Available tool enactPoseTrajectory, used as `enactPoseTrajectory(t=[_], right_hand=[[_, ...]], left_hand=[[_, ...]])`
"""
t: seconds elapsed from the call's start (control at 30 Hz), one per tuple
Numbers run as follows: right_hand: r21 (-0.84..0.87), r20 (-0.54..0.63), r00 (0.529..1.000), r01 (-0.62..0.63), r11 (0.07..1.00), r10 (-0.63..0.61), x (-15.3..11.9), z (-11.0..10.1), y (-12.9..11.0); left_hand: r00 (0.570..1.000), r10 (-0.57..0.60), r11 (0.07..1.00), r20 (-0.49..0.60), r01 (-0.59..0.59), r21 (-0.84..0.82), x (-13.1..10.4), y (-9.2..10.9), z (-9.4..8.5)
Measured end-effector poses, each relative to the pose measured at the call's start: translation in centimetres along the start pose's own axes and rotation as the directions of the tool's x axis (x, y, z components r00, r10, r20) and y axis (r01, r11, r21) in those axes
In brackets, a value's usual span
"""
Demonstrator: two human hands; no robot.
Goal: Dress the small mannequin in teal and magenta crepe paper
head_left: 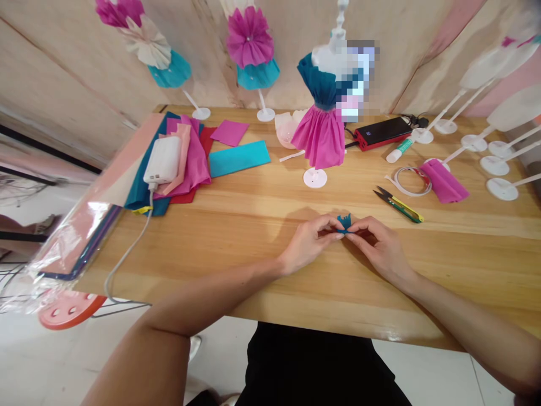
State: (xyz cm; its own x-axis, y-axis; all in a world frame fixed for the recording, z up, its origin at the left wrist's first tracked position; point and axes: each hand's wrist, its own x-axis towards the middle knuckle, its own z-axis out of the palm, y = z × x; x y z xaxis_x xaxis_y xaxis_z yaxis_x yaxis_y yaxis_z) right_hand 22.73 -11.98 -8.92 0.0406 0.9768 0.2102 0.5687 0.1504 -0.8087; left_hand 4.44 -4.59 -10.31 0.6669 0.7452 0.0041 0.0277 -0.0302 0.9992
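Observation:
A small piece of dark teal crepe paper (345, 220) with a ragged top edge is pinched between both hands over the table. My left hand (308, 241) grips its left side between thumb and fingers. From the other side, my right hand (378, 243) pinches it with thumb and forefinger, the two hands' fingertips almost touching. Beyond them stands a small white mannequin wearing a teal paper top and a pink pleated paper skirt (320, 138). Yellow-and-green thread snips (398, 205) lie to the right of my right hand.
On the wooden table (236, 237), a white power bank (162, 160) rests on folded coloured paper at left. A turquoise strip (239, 158), a black-and-red device (384, 133), a glue stick (399, 150), a ribbon roll (409, 181) and pink paper (444, 180) lie farther back. Several mannequin stands line the back.

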Motion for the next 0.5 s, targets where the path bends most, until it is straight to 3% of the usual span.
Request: enactPoseTrajectory(t=[0.23, 0.5], right_hand=[[0.029, -0.005, 0.999, -0.034, 0.999, 0.034, -0.09, 0.19, 0.16], [0.138, 0.038, 0.988, -0.154, 0.978, 0.150, 0.07, 0.15, 0.35]], left_hand=[[1.000, -0.023, 1.000, -0.021, 0.023, -0.004, -0.06, 0.03, -0.09], [0.998, -0.051, 0.997, -0.027, 0.049, -0.053, 0.07, -0.19, -0.07]])
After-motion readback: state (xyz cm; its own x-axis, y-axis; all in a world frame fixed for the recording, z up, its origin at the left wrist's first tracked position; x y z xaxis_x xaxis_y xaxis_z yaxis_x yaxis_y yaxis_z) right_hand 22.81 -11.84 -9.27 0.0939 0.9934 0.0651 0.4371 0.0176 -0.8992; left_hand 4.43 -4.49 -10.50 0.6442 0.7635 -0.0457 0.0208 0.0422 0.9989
